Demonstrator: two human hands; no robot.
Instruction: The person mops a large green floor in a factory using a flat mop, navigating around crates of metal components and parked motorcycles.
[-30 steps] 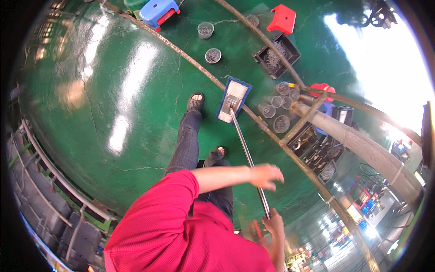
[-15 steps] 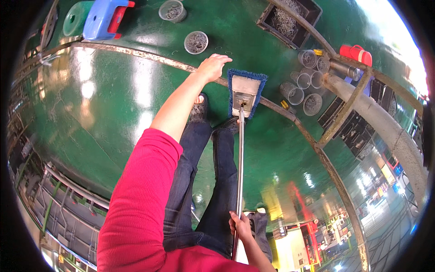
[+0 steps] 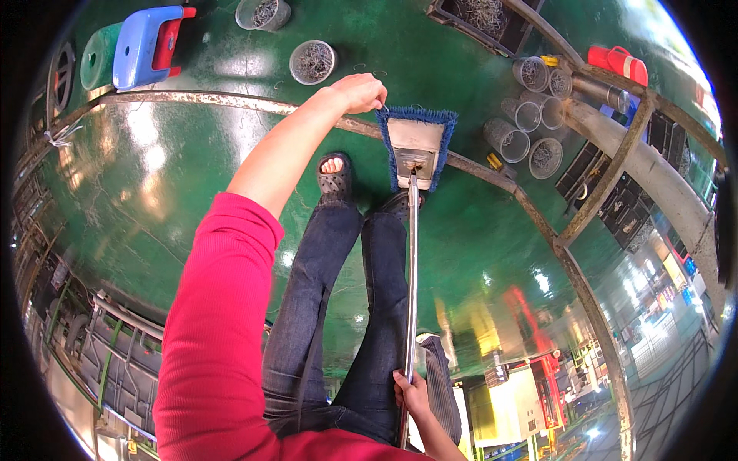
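My right hand [image 3: 413,392] is wrapped round the metal pole of a flat mop [image 3: 413,253], low in the view. The mop's head, a pale plate with a blue fringed edge, is lifted off the floor with its top side facing me. My left hand [image 3: 361,94] reaches out to the head's far left corner. Its fingers are pinched together at the blue fringe; whatever they hold is too small to make out. Just beyond the left hand, a few small curved bits of wire [image 3: 378,74] lie on the green floor.
A rusty rail [image 3: 223,98] crosses beneath the mop head. Beyond it stand clear tubs of metal pieces [image 3: 313,62], a black crate [image 3: 480,23] and stools, blue [image 3: 138,48] and green. More tubs [image 3: 545,158], a red container [image 3: 617,63] and a thick pipe [image 3: 615,138] are at right.
My left hand has moved in to the mop head's corner, and its fingers have drawn together from stretched out. My view has shifted slightly; the right hand keeps its hold on the pole.
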